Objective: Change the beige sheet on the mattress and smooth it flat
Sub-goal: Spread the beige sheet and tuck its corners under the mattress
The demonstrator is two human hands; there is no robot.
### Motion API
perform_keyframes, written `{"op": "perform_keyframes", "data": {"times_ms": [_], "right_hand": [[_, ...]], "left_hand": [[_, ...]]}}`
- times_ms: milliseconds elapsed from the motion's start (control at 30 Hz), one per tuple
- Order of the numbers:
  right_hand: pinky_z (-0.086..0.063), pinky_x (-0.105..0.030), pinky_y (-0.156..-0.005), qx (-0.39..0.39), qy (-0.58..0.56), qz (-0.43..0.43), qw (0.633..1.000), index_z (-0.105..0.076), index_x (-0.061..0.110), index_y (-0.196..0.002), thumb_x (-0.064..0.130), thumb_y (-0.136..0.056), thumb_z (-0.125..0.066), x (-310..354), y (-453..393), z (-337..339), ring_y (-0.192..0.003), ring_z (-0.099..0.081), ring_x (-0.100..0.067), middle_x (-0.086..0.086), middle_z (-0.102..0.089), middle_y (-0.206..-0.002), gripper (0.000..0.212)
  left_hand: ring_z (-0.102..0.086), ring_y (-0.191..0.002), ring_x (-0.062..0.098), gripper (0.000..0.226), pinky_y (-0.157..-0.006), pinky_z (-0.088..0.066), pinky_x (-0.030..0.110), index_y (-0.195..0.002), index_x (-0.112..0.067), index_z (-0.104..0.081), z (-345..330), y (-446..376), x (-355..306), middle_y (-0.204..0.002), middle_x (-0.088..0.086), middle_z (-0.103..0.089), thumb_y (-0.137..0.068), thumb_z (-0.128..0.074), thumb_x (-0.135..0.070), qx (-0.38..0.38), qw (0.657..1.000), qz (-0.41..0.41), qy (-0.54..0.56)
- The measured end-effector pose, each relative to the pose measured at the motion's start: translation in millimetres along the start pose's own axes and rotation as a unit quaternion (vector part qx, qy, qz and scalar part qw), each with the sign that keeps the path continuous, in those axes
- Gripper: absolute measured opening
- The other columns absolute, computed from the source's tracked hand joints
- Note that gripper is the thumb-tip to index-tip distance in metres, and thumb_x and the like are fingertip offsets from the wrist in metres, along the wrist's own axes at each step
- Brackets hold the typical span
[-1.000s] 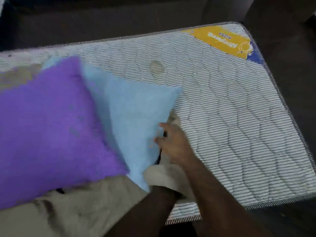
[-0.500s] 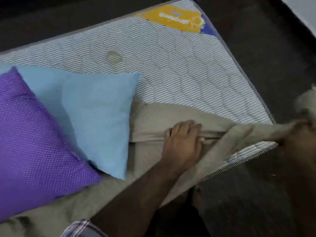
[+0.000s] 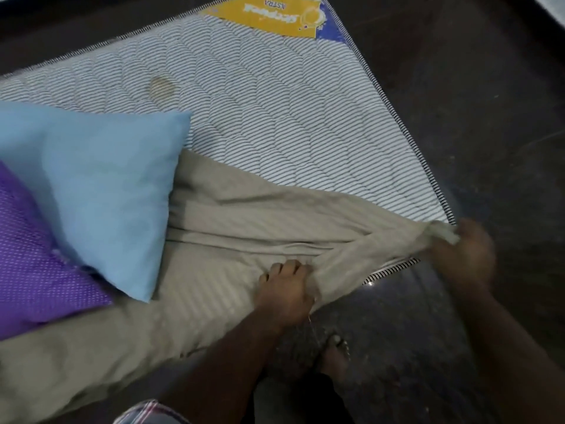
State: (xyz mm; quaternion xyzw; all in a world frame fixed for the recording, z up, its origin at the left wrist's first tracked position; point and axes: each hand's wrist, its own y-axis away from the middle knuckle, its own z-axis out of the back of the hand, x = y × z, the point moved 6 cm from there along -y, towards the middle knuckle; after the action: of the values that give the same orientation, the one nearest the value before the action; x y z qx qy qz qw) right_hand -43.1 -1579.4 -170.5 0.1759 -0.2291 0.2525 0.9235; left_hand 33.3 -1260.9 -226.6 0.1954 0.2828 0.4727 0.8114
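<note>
The mattress point(image 3: 275, 117) lies on a dark floor point(image 3: 489, 117), its right edge and near corner exposed, with open floor beyond both. The beige sheet point(image 3: 244, 215) covers only the near part, bunched in folds that run toward that corner; the far half of the mattress is bare. A blue pillow point(image 3: 101, 185) and a purple pillow point(image 3: 36, 264) sit on the sheet at the left. The right hand point(image 3: 461, 249), blurred, grips a gathered end of the sheet just past the corner. The left hand point(image 3: 284, 289) rests on the sheet near the edge, fingers curled into a fold. A bare foot point(image 3: 336, 356) stands on the floor below.
</note>
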Motion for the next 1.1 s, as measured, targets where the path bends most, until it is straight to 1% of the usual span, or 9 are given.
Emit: {"op": "perform_keyframes", "data": {"times_ms": [133,267,567,700,800,867,967,1033,1100], "right_hand": [[-0.038,-0.032,-0.107,0.144,-0.026,0.163,0.976,-0.06,0.002,-0.133,0.02,-0.084,-0.061,83.1,15.0,-80.5,-0.123,-0.058,-0.031,-0.015,-0.065,-0.13,0.052],[-0.038,-0.037,-0.11,0.24,0.027,0.228,0.943,-0.05,0.006,-0.144,0.019,-0.09,-0.066,132.2,20.2,-127.4,-0.129,-0.054,-0.03,-0.013,-0.059,-0.139,0.058],[-0.034,-0.039,-0.112,0.29,0.13,0.272,0.908,-0.041,0.006,-0.15,0.022,-0.093,-0.061,192.2,-0.6,-187.6,-0.136,-0.046,-0.034,-0.019,-0.051,-0.146,0.062],[-0.04,-0.04,-0.106,0.333,0.199,0.309,0.868,-0.045,0.009,-0.146,0.044,-0.083,-0.068,222.2,-2.5,-220.5,-0.129,-0.05,-0.037,-0.019,-0.054,-0.139,0.075],[-0.052,-0.037,-0.084,0.39,0.171,0.34,0.838,-0.069,0.017,-0.112,0.032,-0.084,-0.066,239.3,13.9,-221.4,-0.108,-0.065,-0.033,-0.01,-0.071,-0.111,0.032],[-0.05,-0.038,-0.074,0.346,0.164,0.412,0.827,-0.067,0.019,-0.096,0.033,-0.088,-0.057,244.9,22.4,-205.4,-0.094,-0.066,-0.034,-0.007,-0.069,-0.098,0.019],[-0.045,-0.038,-0.067,0.319,0.156,0.507,0.785,-0.064,0.022,-0.104,0.024,-0.094,-0.052,233.0,45.5,-178.6,-0.084,-0.064,-0.033,-0.004,-0.06,-0.099,0.016],[-0.043,-0.029,-0.065,0.401,0.069,0.516,0.754,-0.067,0.025,-0.103,0.022,-0.09,-0.055,220.3,54.1,-165.8,-0.081,-0.064,-0.022,0.001,-0.064,-0.093,0.018],[-0.046,-0.018,-0.069,0.5,-0.044,0.398,0.768,-0.075,0.026,-0.096,0.026,-0.091,-0.061,218.4,30.1,-164.8,-0.081,-0.065,-0.006,0.009,-0.07,-0.087,0.015]], "left_hand": [[-0.058,-0.119,0.019,0.053,-0.1,-0.047,0.038,-0.13,-0.034,-0.059,27.5,4.9,13.1,-0.124,-0.008,-0.066,-0.081,-0.043,-0.044,-0.076,0.985,0.076,0.131],[-0.067,-0.105,0.022,0.032,-0.092,-0.052,0.037,-0.117,-0.025,-0.066,45.9,6.3,65.6,-0.112,0.001,-0.071,-0.086,-0.058,-0.032,-0.138,0.933,0.174,0.282],[-0.066,-0.098,0.015,0.018,-0.085,-0.049,0.024,-0.111,-0.015,-0.07,50.3,-9.5,83.8,-0.099,-0.002,-0.071,-0.094,-0.065,-0.019,-0.193,0.845,0.221,0.447],[-0.065,-0.097,0.01,0.019,-0.083,-0.046,0.018,-0.113,-0.017,-0.07,66.5,-24.2,87.4,-0.098,-0.008,-0.068,-0.095,-0.064,-0.02,-0.221,0.808,0.237,0.492],[-0.061,-0.095,0.007,0.023,-0.08,-0.039,0.014,-0.116,-0.02,-0.069,88.3,-37.2,86.1,-0.099,-0.009,-0.067,-0.095,-0.064,-0.027,-0.232,0.788,0.27,0.502],[-0.061,-0.094,0.01,0.031,-0.086,-0.044,0.02,-0.112,-0.021,-0.067,101.8,-54.8,79.7,-0.098,-0.009,-0.068,-0.089,-0.067,-0.043,-0.219,0.766,0.3,0.525],[-0.068,-0.097,0.025,0.065,-0.091,-0.056,0.039,-0.11,-0.015,-0.06,109.4,-84.4,66.5,-0.103,0.005,-0.072,-0.067,-0.071,-0.062,-0.188,0.701,0.363,0.584],[-0.065,-0.109,0.035,0.053,-0.095,-0.055,0.045,-0.125,-0.007,-0.055,111.6,-91.1,60.0,-0.12,0.018,-0.066,-0.082,-0.068,-0.036,-0.211,0.643,0.418,0.607],[-0.064,-0.108,0.037,0.037,-0.094,-0.054,0.042,-0.13,-0.003,-0.055,112.7,-86.0,53.6,-0.124,0.021,-0.064,-0.095,-0.051,-0.013,-0.264,0.568,0.445,0.64]]}}
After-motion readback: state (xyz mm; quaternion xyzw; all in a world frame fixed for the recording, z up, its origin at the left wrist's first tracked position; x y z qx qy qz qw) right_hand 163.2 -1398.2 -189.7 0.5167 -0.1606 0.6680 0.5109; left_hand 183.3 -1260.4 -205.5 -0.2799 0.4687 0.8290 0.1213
